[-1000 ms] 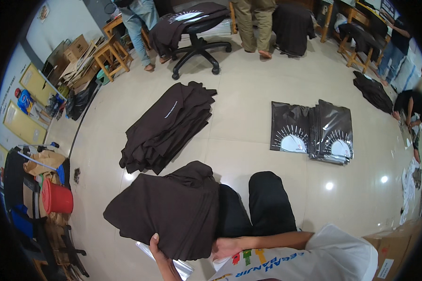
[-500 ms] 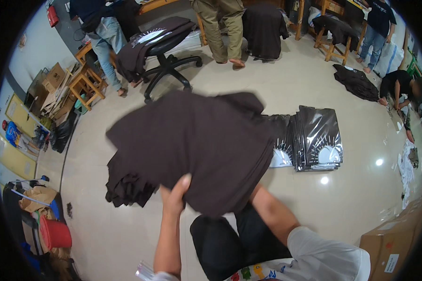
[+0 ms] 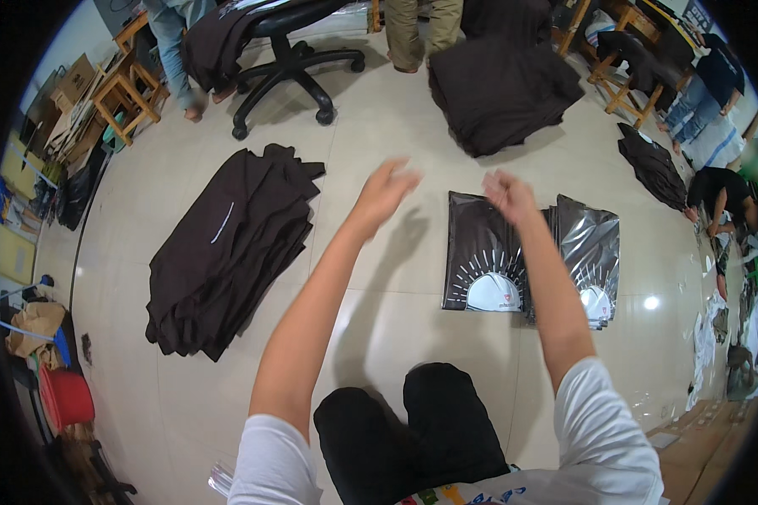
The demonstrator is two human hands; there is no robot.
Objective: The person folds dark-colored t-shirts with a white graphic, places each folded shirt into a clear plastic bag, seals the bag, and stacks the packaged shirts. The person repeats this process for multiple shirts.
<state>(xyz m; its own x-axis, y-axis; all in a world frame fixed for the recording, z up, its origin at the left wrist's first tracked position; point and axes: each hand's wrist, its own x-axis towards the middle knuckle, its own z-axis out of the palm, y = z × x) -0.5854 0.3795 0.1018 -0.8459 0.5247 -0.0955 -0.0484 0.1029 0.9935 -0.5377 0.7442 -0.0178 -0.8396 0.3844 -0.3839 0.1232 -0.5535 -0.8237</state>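
Observation:
My left hand (image 3: 385,195) is raised over the floor, holding nothing, with its fingers apart and slightly blurred. My right hand (image 3: 509,198) is likewise empty with loosely spread fingers, in front of the upper part of a plastic-wrapped dark garment (image 3: 472,231) with a white half-sun print. Beyond my hands is a loose dark brown garment (image 3: 505,97); whether it rests on the floor or is still in the air I cannot tell. Left of my left arm lies a heap of dark brown garments (image 3: 227,252), one showing a thin white strip.
Next to the wrapped garment stands a stack of similar packs (image 3: 588,244). A wheeled black chair (image 3: 290,63) with dark cloth on it is at the far side, near people's legs. A red bucket (image 3: 66,396) stands at left; a cardboard box (image 3: 699,446) is at lower right.
The dark brown garment has left my hands and is now farther away. Both hands are empty and reach forward. The view has tipped down, showing the left heap and wrapped packs more fully.

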